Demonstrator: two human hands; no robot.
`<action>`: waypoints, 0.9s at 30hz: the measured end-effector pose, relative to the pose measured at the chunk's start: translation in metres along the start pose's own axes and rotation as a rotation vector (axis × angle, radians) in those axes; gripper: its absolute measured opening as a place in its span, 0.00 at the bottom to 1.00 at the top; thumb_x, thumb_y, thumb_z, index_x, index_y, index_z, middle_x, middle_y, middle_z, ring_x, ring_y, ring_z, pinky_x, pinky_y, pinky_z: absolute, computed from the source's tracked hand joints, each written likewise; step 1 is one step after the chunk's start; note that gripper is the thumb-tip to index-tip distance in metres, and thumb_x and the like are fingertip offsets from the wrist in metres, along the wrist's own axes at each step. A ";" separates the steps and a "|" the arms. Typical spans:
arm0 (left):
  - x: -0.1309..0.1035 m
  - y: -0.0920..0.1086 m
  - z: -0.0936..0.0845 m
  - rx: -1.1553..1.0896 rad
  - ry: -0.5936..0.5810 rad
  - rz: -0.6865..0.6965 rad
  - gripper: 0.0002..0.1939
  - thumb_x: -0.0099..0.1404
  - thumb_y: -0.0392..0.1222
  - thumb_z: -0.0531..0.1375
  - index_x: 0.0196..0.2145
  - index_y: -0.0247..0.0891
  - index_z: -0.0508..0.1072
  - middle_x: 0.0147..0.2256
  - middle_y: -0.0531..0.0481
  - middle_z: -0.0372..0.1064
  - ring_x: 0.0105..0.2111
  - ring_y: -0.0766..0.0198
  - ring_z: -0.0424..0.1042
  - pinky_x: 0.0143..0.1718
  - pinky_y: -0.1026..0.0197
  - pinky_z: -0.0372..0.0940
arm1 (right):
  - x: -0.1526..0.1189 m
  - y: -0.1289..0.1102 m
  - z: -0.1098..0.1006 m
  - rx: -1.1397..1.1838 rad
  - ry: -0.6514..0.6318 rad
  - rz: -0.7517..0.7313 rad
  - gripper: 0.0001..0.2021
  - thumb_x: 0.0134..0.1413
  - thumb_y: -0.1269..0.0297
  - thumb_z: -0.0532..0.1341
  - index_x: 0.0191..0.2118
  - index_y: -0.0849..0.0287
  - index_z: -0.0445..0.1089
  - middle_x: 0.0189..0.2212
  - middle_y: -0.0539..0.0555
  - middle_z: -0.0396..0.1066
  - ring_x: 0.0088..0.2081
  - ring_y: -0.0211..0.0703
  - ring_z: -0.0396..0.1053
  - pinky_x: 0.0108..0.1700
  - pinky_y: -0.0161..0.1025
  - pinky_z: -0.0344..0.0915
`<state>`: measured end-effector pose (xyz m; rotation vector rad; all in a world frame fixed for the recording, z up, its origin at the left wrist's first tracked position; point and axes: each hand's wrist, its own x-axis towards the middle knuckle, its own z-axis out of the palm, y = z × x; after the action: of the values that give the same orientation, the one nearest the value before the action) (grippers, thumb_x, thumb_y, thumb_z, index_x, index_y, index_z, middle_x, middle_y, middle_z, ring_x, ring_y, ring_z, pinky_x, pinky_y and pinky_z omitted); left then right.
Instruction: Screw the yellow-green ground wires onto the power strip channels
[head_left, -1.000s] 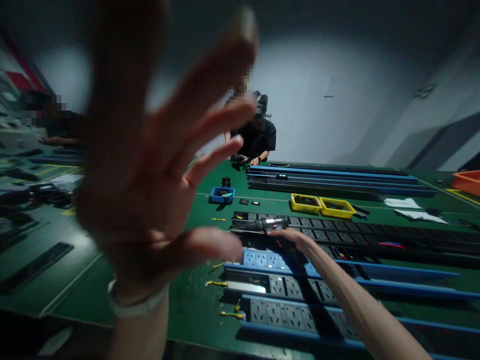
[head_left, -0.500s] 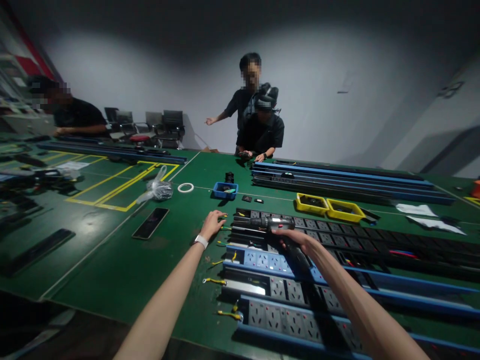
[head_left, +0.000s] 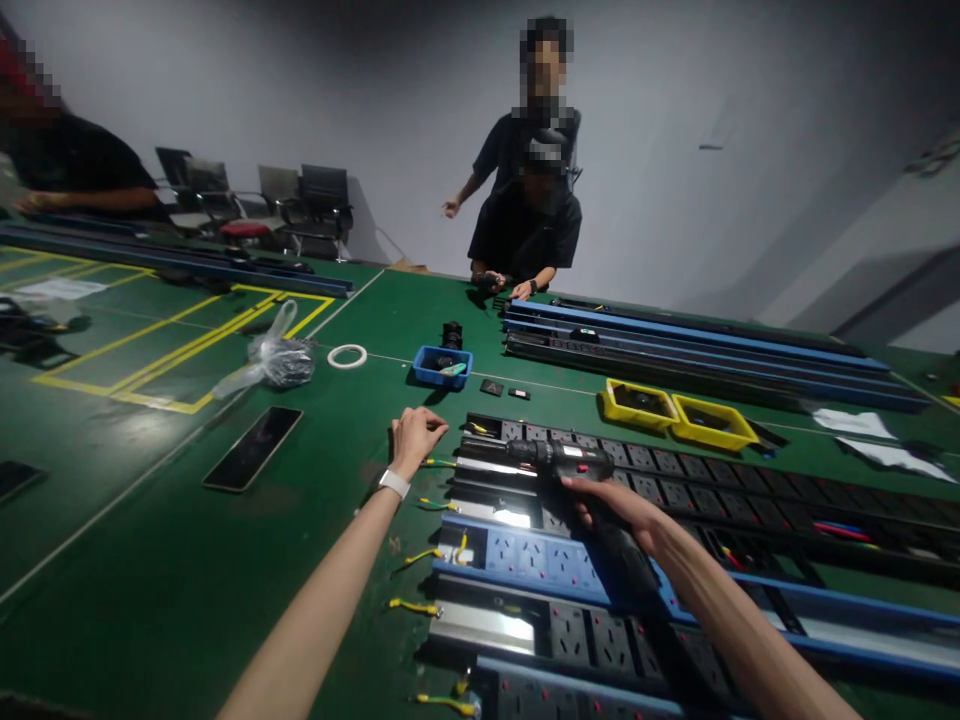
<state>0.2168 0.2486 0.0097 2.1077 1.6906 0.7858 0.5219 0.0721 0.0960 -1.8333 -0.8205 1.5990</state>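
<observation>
My right hand point(head_left: 619, 508) is wrapped round the grip of a black cordless drill point(head_left: 577, 458). The drill lies level above the power strips, its bit pointing left toward their near-left ends. My left hand point(head_left: 415, 438), with a watch on the wrist, is at the left end of the farther black power strip point(head_left: 516, 431). Its thumb and fingertips are pressed together; whatever is between them is too small to make out. Yellow-green wires with ring terminals point(head_left: 414, 607) stick out from the strip ends, beside a blue power strip point(head_left: 517, 552).
Two yellow bins point(head_left: 637, 403) and a blue bin point(head_left: 442, 368) with small parts stand behind the strips. A phone point(head_left: 253, 448), a plastic bag point(head_left: 281, 358) and a white ring point(head_left: 346, 357) lie on the left. Long rails point(head_left: 697, 345) lie farther back, near co-workers.
The view has shifted, so the far people appear higher. My left hand's fingers have drawn together near the strip end. My right hand still holds the drill over the strips.
</observation>
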 end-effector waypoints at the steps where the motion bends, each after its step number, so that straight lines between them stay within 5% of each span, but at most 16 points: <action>1: 0.000 -0.002 0.000 -0.050 0.025 0.014 0.05 0.62 0.44 0.65 0.34 0.44 0.81 0.43 0.49 0.78 0.50 0.51 0.69 0.53 0.50 0.60 | 0.001 0.000 0.000 0.016 -0.012 0.023 0.21 0.46 0.47 0.69 0.27 0.61 0.65 0.23 0.50 0.67 0.24 0.32 0.62 0.28 0.31 0.61; 4: -0.003 -0.008 -0.001 -0.347 0.098 0.048 0.06 0.61 0.43 0.65 0.36 0.41 0.80 0.42 0.49 0.79 0.47 0.56 0.73 0.54 0.54 0.63 | 0.000 -0.001 0.000 0.029 -0.018 0.060 0.23 0.46 0.45 0.68 0.24 0.61 0.64 0.21 0.50 0.66 0.23 0.32 0.62 0.28 0.31 0.59; 7: -0.014 -0.013 -0.007 -0.730 0.021 -0.019 0.12 0.61 0.48 0.65 0.38 0.38 0.79 0.39 0.46 0.79 0.38 0.60 0.77 0.43 0.58 0.70 | -0.003 -0.005 0.003 0.006 0.053 0.078 0.24 0.44 0.44 0.69 0.22 0.60 0.64 0.20 0.51 0.66 0.23 0.33 0.62 0.29 0.31 0.59; 10: -0.025 -0.014 -0.016 -0.923 0.021 -0.076 0.14 0.57 0.48 0.69 0.36 0.35 0.80 0.37 0.45 0.80 0.38 0.59 0.78 0.44 0.58 0.72 | -0.002 -0.008 0.005 -0.060 0.079 0.115 0.26 0.44 0.39 0.67 0.22 0.59 0.64 0.19 0.51 0.66 0.24 0.35 0.62 0.31 0.33 0.60; 18: -0.033 0.004 -0.013 -0.875 -0.131 0.119 0.04 0.60 0.40 0.68 0.36 0.42 0.83 0.33 0.48 0.78 0.34 0.63 0.75 0.37 0.60 0.71 | 0.006 0.001 -0.003 -0.281 0.169 0.234 0.29 0.39 0.31 0.63 0.21 0.56 0.65 0.24 0.53 0.68 0.30 0.41 0.65 0.37 0.37 0.65; 23: -0.036 0.009 -0.006 -0.788 -0.246 0.217 0.07 0.61 0.36 0.67 0.38 0.45 0.82 0.33 0.49 0.79 0.36 0.62 0.75 0.39 0.57 0.71 | 0.010 -0.002 0.000 -0.300 0.283 0.374 0.32 0.21 0.26 0.65 0.20 0.53 0.66 0.24 0.57 0.69 0.31 0.49 0.68 0.39 0.45 0.68; 27: -0.041 0.006 -0.006 -0.810 -0.231 0.174 0.07 0.59 0.37 0.69 0.37 0.44 0.82 0.33 0.49 0.79 0.35 0.61 0.76 0.39 0.56 0.73 | 0.010 -0.002 0.000 -0.282 0.288 0.382 0.30 0.25 0.28 0.65 0.19 0.53 0.65 0.23 0.57 0.69 0.30 0.49 0.68 0.36 0.46 0.69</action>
<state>0.2119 0.2071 0.0097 1.6790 0.8537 1.0099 0.5226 0.0810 0.0915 -2.4736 -0.6134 1.4347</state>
